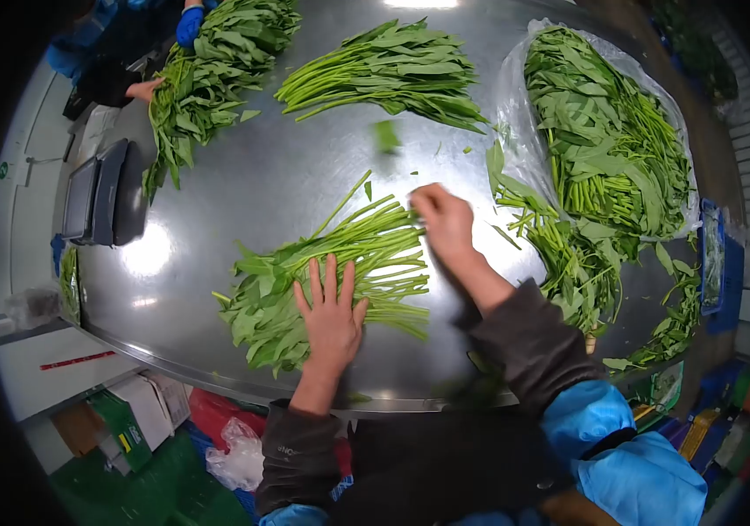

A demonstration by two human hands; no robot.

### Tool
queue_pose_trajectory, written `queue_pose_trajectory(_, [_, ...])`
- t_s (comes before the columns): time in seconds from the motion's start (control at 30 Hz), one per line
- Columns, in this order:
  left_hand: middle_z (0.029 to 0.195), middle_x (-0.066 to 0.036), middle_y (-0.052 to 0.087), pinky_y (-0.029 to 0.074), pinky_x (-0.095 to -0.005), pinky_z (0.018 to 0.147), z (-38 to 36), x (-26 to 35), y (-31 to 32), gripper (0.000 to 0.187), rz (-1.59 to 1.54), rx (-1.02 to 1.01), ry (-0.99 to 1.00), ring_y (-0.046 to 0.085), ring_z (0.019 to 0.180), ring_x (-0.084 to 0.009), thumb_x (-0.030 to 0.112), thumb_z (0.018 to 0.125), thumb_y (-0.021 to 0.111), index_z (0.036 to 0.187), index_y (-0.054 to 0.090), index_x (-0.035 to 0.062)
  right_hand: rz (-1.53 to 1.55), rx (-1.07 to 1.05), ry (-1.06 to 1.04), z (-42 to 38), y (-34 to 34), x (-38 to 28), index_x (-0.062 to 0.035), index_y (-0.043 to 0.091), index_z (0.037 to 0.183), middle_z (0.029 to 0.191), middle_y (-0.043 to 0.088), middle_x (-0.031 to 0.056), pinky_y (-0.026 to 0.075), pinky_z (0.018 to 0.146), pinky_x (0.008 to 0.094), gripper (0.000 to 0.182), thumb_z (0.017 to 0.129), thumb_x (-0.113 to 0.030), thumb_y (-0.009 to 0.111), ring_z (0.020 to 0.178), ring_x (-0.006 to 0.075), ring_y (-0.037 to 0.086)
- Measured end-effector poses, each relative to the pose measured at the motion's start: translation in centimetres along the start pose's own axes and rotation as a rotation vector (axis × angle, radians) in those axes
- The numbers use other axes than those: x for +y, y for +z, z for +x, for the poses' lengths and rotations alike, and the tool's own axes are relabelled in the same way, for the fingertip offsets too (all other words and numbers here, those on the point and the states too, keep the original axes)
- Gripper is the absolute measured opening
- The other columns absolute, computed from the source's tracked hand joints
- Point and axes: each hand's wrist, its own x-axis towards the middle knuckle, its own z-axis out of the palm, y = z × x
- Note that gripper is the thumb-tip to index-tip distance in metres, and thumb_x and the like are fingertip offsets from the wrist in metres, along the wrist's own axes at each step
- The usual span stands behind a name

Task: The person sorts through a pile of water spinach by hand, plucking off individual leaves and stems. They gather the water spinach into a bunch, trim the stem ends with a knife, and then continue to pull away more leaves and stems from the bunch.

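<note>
My left hand (332, 311) lies with spread fingers on a bunch of leafy greens (270, 294), whose cut stems point right. Beside the stem ends, my right hand (443, 219) is closed, its fingertips pressed together near the upper stems; whatever is between them is too small to make out. One long stem (342, 204) sticks out above the bunch. A small green leaf piece (386, 137), smeared by motion, shows farther up, with a few scraps around it.
Another bunch (388, 70) lies at the top middle of the metal table (217, 228). A plastic bag (519, 114) of greens and loose stalks (572, 263) are at the right. A co-worker's hands hold greens (208, 88) at the upper left, near a dark device (94, 197).
</note>
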Motion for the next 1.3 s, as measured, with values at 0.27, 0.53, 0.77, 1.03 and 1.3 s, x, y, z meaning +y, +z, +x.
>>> queue_pose_trajectory(0.27, [0.150,-0.017,0.026,0.008,-0.0608,0.108,0.2,-0.2,-1.2,0.065,-0.130,0.032,0.008,0.017,0.140,-0.0381,0.027,0.084,0.062,0.141,0.037,0.0087,0.764,0.286,0.242,-1.3,-3.4,-0.1,-0.0035,0.063,0.089,0.076,0.065,0.0040,0.043,0.051,0.0209,0.013,0.090,-0.016,0.062,0.059,0.0063,0.055])
queue_pose_trajectory(0.53, [0.144,-0.019,0.036,0.022,-0.0422,0.111,-0.1,8.0,-4.8,0.050,-1.256,0.246,-0.036,0.033,0.135,-0.0287,0.019,0.093,0.049,0.137,0.039,0.0003,0.585,0.018,0.073,-6.6,-5.0,-8.7,0.0002,0.064,0.095,0.080,0.066,0.0047,0.048,0.064,0.0243,0.015,0.088,-0.013,0.062,0.068,0.0094,0.059])
queue_pose_trajectory(0.77, [0.135,-0.021,0.047,0.032,-0.0373,0.107,-0.3,9.1,-3.4,0.046,-1.755,0.338,-0.332,0.045,0.126,-0.0254,0.026,0.103,0.021,0.120,0.052,-0.0049,0.622,-0.190,0.172,-11.9,-2.9,-8.1,0.0028,0.065,0.094,0.084,0.069,0.0058,0.049,0.069,0.0222,0.012,0.083,-0.004,0.066,0.077,0.0079,0.062])
queue_pose_trajectory(1.03, [0.127,-0.028,0.050,0.034,-0.0445,0.108,-4.8,7.2,-3.5,0.044,-1.706,0.418,-0.465,0.046,0.124,-0.0360,0.028,0.103,0.021,0.109,0.050,-0.0050,0.908,0.272,0.460,-4.7,-6.9,-2.4,-0.0012,0.047,0.128,0.118,0.059,0.0154,0.046,0.092,0.0343,0.049,0.098,-0.040,0.042,0.107,0.0200,0.058])
queue_pose_trajectory(1.3, [0.132,-0.027,0.045,0.034,-0.0456,0.108,-9.2,7.5,0.9,0.037,-2.166,0.151,-1.002,0.044,0.125,-0.0380,0.023,0.100,0.032,0.124,0.040,-0.0056,0.002,-0.357,-0.441,2.5,3.2,-6.8,-0.0018,0.056,0.118,0.111,0.059,0.0169,0.040,0.095,0.0385,0.042,0.094,-0.034,0.048,0.106,0.0307,0.055])
